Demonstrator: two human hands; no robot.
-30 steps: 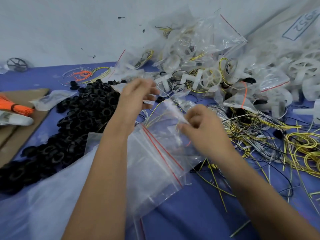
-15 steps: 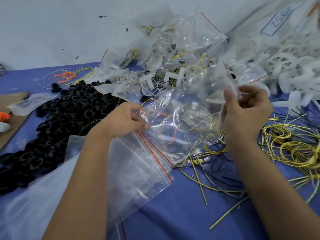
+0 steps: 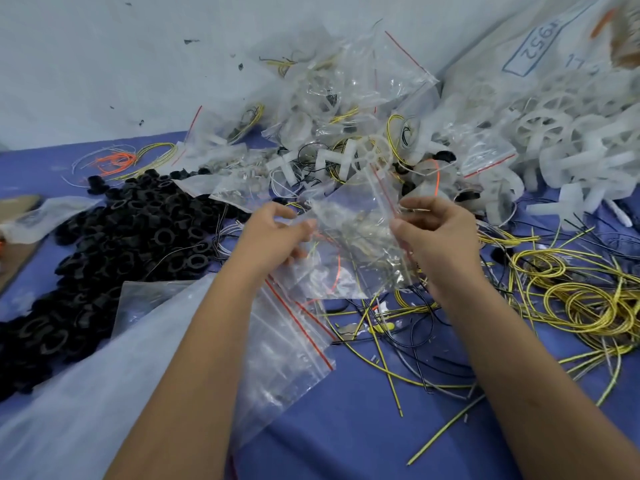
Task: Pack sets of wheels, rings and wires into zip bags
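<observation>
Zip bag (image 3: 349, 244) mid-frame between my hands; left hand (image 3: 277, 233) pinches left edge, right hand (image 3: 433, 237) pinches red-striped mouth, tilted upward.

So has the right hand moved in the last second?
Yes. The right hand has gone rightward and away from the person, off the flat pile of empty zip bags, and now pinches the lifted clear bag with the left hand.

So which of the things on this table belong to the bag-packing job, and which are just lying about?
Part of the job:
- zip bag, held by left hand and right hand
- empty bags
- black rings
- white wheels
- yellow wires
- packed bags

Lying about:
- cardboard
- orange wire
</observation>
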